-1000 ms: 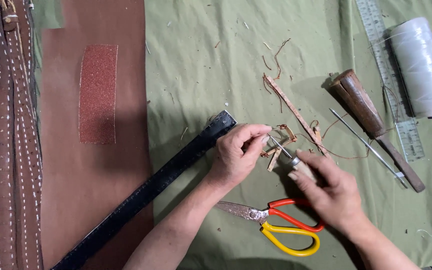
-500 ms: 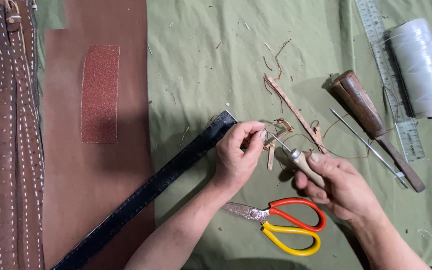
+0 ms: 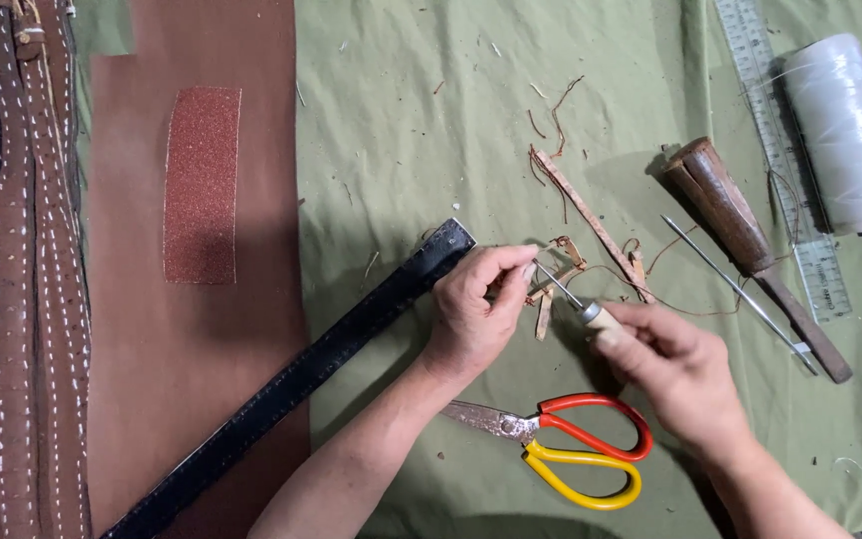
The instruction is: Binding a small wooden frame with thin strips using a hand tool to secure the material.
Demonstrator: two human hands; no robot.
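Note:
My left hand (image 3: 476,304) pinches a small piece of brown leather or thread near the end of a long black leather strap (image 3: 291,384) that runs diagonally across the green cloth. My right hand (image 3: 675,364) grips an awl (image 3: 576,299) with a pale wooden handle; its metal tip points up-left toward my left fingertips. Thin brown leather scraps (image 3: 591,225) lie just beyond both hands. Scissors with red and yellow handles (image 3: 561,449) rest below my hands.
A brown leather sheet (image 3: 202,339) with a glittery red patch (image 3: 202,185) lies at left, beside stitched brown straps (image 3: 17,279). At right are a wooden-handled tool (image 3: 740,230), a thin metal rod (image 3: 735,292), a clear ruler (image 3: 780,150) and a white thread spool (image 3: 845,130).
My right hand has slid slightly down and right with the awl, and my left fingers have shifted at the strap's end. The rest lies as before.

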